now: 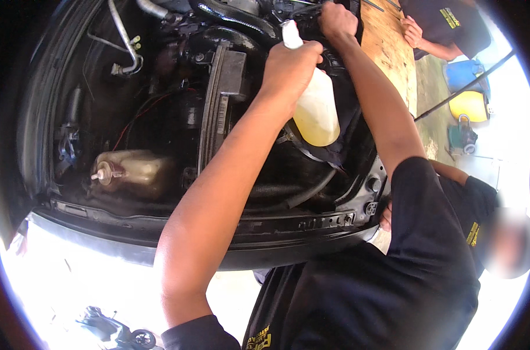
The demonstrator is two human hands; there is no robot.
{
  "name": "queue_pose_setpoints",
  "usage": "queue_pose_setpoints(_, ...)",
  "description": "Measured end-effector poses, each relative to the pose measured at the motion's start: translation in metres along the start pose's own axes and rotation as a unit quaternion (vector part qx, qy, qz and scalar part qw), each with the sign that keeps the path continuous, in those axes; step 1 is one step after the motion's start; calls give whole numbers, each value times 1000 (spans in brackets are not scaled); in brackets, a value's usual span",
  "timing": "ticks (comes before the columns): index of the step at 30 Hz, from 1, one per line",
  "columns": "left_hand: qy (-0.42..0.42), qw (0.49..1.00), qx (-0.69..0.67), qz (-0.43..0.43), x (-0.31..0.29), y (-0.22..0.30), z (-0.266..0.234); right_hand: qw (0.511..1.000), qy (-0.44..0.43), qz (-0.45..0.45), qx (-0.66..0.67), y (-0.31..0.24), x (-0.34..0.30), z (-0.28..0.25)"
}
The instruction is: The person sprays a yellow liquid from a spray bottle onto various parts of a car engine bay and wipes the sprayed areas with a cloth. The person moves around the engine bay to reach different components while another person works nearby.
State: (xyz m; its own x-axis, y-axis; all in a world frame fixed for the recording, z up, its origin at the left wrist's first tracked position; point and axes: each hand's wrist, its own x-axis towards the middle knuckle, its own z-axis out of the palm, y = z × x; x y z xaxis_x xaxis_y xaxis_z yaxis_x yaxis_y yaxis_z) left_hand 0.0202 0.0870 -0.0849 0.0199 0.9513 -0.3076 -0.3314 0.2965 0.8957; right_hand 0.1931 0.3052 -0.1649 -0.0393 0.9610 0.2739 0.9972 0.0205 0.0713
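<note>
1. The left hand [291,70] is wrapped tight around the neck of a translucent plastic spray bottle of pale yellow liquid [316,111]. The bottle hangs tilted over the dark open engine bay [160,105], its white nozzle pointing away from the person.
2. The right hand [337,20] reaches deeper, fingers curled down among black hoses [236,17]. I cannot tell whether it grips anything.
3. The step in hand looks like wetting a part near the right hand.
4. Any squeeze calls for aiming the nozzle at that spot, clear of the upright black ribbed panel [221,93].
5. A cloudy plastic reservoir [134,172] sits well apart, to the left.
</note>
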Motion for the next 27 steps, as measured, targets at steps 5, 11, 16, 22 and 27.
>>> queue_pose_setpoints(5, -20, 1000, 6, -12, -3, 5, 8, 996, 49, -69, -43, 16, 12, 32)
queue_pose_setpoints(11, 2, 1000, 3, 1, -4, 9, 0, 998, -57, -27, 6, -13, -15, -24)
queue_pose_setpoints(16, 4, 1000, -5, -17, 1, 3, 0, 998, -51, -17, -25, -2, 6, 6)
queue_pose_setpoints(22, 8, 1000, 1, -9, -1, 4, -2, 999, -41, -24, 0, -15, 3, -9)
queue_pose_setpoints(27, 3, 1000, -2, -12, -7, 8, 4, 999, -14, -43, 0, 4, 9, 9)
